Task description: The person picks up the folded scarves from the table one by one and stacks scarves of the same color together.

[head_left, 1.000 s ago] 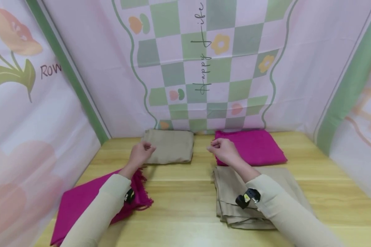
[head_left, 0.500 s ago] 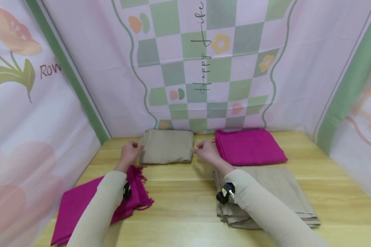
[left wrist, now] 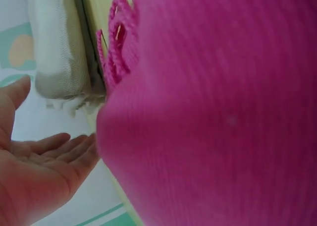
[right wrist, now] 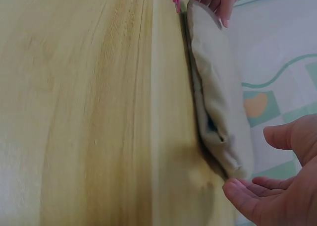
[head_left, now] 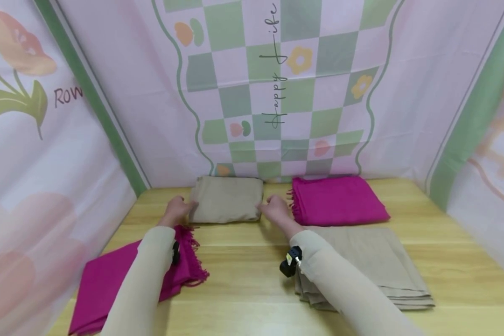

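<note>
A folded beige shawl (head_left: 227,198) lies at the back of the table, between my two hands. At its left end is my left hand (head_left: 177,209), thumb and fingers apart; the left wrist view shows the fingers loosely extended just off the fringed end. My right hand (head_left: 276,211) is at the other end. In the right wrist view its fingertips touch the shawl's lower corner, while the thumb stands away from the cloth. Below my left forearm lies a magenta shawl (head_left: 109,275) with fringe, partly hidden by the sleeve.
Another folded magenta shawl (head_left: 340,200) lies at the back right. In front of it, partly under my right forearm, is a larger folded beige cloth (head_left: 374,261). A patterned curtain (head_left: 294,93) rises behind the wooden table (head_left: 235,280).
My left hand has moved left off the beige shawl to its left end. My right hand has moved left from the back magenta shawl to the beige shawl's right end.
</note>
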The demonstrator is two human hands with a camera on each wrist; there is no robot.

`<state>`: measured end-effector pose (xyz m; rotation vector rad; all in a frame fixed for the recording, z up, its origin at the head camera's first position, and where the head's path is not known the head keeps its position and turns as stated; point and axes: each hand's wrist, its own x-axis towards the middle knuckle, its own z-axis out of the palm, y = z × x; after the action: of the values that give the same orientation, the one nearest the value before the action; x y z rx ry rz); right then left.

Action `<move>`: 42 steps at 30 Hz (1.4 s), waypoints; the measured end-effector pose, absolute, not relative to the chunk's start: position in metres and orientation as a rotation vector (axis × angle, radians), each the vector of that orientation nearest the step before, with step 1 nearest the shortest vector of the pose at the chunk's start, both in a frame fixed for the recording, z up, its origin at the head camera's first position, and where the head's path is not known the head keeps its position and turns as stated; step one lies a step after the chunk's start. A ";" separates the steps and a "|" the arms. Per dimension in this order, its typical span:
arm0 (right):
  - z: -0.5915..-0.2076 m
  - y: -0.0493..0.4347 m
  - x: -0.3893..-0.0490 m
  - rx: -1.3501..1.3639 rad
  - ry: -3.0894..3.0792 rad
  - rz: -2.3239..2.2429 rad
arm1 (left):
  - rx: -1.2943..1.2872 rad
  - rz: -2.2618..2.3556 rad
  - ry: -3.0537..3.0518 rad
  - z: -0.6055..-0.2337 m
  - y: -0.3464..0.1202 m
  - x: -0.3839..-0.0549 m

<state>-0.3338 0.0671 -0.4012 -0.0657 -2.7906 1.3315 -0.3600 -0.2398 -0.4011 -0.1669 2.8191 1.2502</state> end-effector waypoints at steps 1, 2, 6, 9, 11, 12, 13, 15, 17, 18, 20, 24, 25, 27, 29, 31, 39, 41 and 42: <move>-0.403 0.066 -0.334 -0.075 -2.782 1.352 | -0.168 1.261 2.795 -0.402 -0.240 -0.361; -0.404 0.066 -0.334 -0.087 -2.777 1.373 | -0.168 1.274 2.775 -0.403 -0.240 -0.362; -0.408 0.064 -0.335 -0.101 -2.760 1.443 | -0.166 1.305 2.739 -0.409 -0.241 -0.366; -0.411 0.064 -0.335 -0.108 -2.749 1.513 | -0.170 1.317 2.746 -0.410 -0.239 -0.367; -0.412 0.064 -0.336 -0.125 -2.739 1.571 | -0.168 1.321 2.756 -0.410 -0.237 -0.367; -0.413 0.064 -0.336 -0.135 -2.731 1.595 | -0.166 1.322 2.760 -0.409 -0.236 -0.366; -0.413 0.063 -0.337 -0.142 -2.723 1.610 | -0.165 1.315 2.770 -0.408 -0.235 -0.366; -0.414 0.062 -0.338 -0.168 -2.711 1.645 | -0.167 1.324 2.771 -0.407 -0.232 -0.365; -0.417 0.059 -0.341 -0.184 -2.693 1.670 | -0.178 1.354 2.749 -0.407 -0.231 -0.364; -0.418 0.058 -0.343 -0.195 -2.680 1.689 | -0.183 1.381 2.730 -0.406 -0.230 -0.364; -0.420 0.056 -0.345 -0.210 -2.648 1.736 | -0.197 1.460 2.677 -0.406 -0.228 -0.364; -0.424 0.054 -0.350 -0.219 -2.595 1.821 | -0.214 1.545 2.638 -0.408 -0.227 -0.365; -0.425 0.054 -0.351 -0.224 -2.585 1.841 | -0.222 1.553 2.637 -0.408 -0.227 -0.365; -0.426 0.053 -0.352 -0.234 -2.572 1.874 | -0.237 1.541 2.655 -0.408 -0.227 -0.366; -0.426 0.052 -0.352 -0.237 -2.555 1.894 | -0.263 1.566 2.630 -0.407 -0.226 -0.366; -0.426 0.051 -0.352 -0.253 -2.536 1.922 | -0.288 1.623 2.564 -0.406 -0.225 -0.365; -0.428 0.050 -0.351 -0.251 -2.512 1.940 | -0.303 1.617 2.519 -0.406 -0.221 -0.364; -0.428 0.049 -0.351 -0.249 -2.509 1.953 | -0.290 1.559 2.579 -0.407 -0.221 -0.365; -0.428 0.049 -0.352 -0.251 -2.510 1.955 | -0.286 1.534 2.602 -0.407 -0.221 -0.365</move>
<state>-0.3516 0.0489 -0.4281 -0.2511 -2.5103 1.9549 -0.3652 -0.2213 -0.4070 -0.2860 2.6017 1.5340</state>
